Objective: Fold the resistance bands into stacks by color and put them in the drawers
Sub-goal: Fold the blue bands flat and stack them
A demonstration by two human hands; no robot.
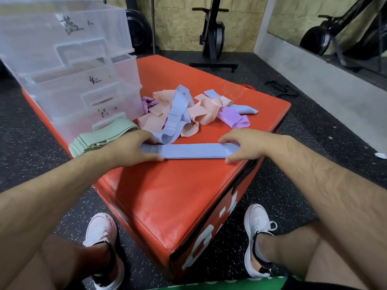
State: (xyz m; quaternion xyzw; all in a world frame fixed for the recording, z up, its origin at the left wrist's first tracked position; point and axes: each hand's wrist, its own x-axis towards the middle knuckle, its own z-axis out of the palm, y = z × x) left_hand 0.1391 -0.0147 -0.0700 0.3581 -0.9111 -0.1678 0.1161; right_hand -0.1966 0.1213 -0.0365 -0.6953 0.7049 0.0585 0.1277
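A flat stack of light-blue resistance bands [192,150] lies across the near part of the orange padded box [167,195]. My left hand [129,146] grips its left end with fingers and thumb curled round it. My right hand [243,144] grips the right end the same way. Behind the stack lies a loose pile of peach bands [201,113], purple bands [232,119] and more light-blue bands [178,109]. A folded stack of green bands [100,137] rests at the left, in front of the clear plastic drawer unit [69,65].
The drawer unit has three handled drawers with handwritten labels and stands at the box's left back corner. Black speckled gym floor surrounds the box. An exercise bike [213,36] stands behind, a black strap [280,88] lies on the floor at right. My feet in white shoes flank the box's near corner.
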